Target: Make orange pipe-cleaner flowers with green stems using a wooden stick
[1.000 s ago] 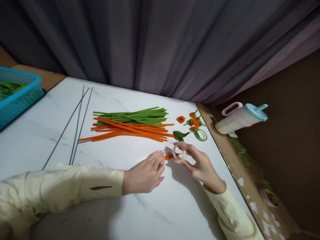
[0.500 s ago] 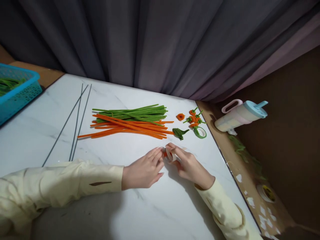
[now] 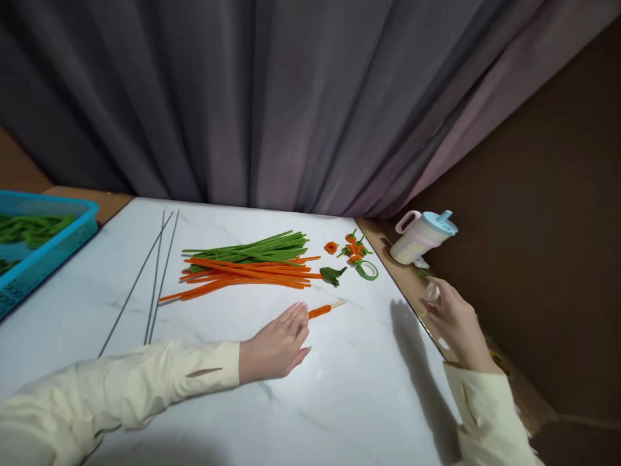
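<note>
My left hand rests on the white table with its fingers closed together on a thin wooden stick. Orange pipe cleaner is coiled around that stick, and its left end is hidden under my fingers. Raised over the table's right edge, my right hand is closed on a small white tape roll, slightly blurred. Beyond my left hand lie a bundle of orange pipe cleaners and a bundle of green pipe cleaners.
Small orange pieces with green stems, one loose orange piece, a dark green twisted piece and green tape lie at the back right. Three thin dark rods, a blue basket and a tumbler are around.
My right hand has moved away to the right with the tape roll, uncovering the orange-wrapped stick in my left hand. The camera view has tilted upward.
</note>
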`<state>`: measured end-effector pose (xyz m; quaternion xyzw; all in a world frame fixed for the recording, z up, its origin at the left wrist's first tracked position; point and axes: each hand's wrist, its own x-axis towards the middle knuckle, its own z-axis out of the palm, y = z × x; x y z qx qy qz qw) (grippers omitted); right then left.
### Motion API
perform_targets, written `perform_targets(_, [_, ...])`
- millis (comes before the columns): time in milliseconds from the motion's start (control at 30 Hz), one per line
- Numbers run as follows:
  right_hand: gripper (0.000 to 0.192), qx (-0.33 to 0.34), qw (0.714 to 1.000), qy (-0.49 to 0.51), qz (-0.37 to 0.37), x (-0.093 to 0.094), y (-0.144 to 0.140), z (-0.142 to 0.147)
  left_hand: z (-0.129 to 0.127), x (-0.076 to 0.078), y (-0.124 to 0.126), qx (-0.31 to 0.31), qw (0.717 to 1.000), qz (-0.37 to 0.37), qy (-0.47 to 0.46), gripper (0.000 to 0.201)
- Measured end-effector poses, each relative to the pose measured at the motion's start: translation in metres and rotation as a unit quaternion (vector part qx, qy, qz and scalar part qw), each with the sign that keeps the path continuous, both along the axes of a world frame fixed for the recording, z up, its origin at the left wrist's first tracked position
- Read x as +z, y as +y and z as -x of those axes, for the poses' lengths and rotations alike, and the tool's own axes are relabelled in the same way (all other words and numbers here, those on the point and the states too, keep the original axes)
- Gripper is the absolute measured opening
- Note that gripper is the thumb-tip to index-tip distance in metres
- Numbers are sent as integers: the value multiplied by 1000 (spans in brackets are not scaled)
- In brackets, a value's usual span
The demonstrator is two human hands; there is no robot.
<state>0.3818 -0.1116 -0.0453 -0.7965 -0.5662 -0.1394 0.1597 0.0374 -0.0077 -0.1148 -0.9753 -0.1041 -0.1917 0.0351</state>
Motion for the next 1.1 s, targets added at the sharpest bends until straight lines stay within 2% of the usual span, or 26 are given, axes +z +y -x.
perform_targets(67, [41,-69,995,-10,68,-11,-6,-38,0,1,-1,3,1000,-5,3,43])
perform_targets(133, [41,-81,994,0,79,-21,-6,-58,0,1,-1,1,1000,-15,6,43])
perform_targets(233, [42,-56,996,10,62,-26,6,-47,0,1,-1,1,1000,-29,13,43])
perform_targets(267, [40,-25,998,18,59,-25,12,-33,0,0,-1,1,999,-31,16,43])
perform_targets(333, [37,136,983,104,66,-21,25,4,0,-2,1,-4,999,-29,28,40])
perform_targets(400, [35,289,935,178,104,-18,40,44,0,-2,3,-9,999,-15,45,43])
perform_targets(433, [36,342,913,193,110,-17,47,61,0,-1,4,-11,998,-6,57,46])
perform_targets(500, [34,404,882,206,127,-19,60,87,0,3,7,-15,996,11,85,53])
perform_targets(533, [29,416,876,204,136,-21,66,94,-1,6,8,-18,995,16,99,54])
perform_targets(633, [5,423,876,182,140,-31,76,104,-1,14,15,-36,990,41,128,58])
perform_targets(667, [2,420,881,173,131,-35,77,105,-1,15,19,-40,989,57,128,59])
perform_targets(767, [11,404,901,135,84,-43,76,109,-1,19,33,-16,989,118,86,58])
perform_targets(833, [15,387,916,91,53,-44,73,112,0,22,43,23,988,150,37,44])
perform_targets(900, [17,377,925,30,23,-40,71,114,0,30,52,51,984,171,6,32])
perform_targets(967, [21,378,925,-33,-16,-32,71,114,0,42,58,53,981,184,-12,26])
perform_targets(1100, [23,374,914,-120,-97,-9,78,114,1,73,63,39,984,164,-65,29])
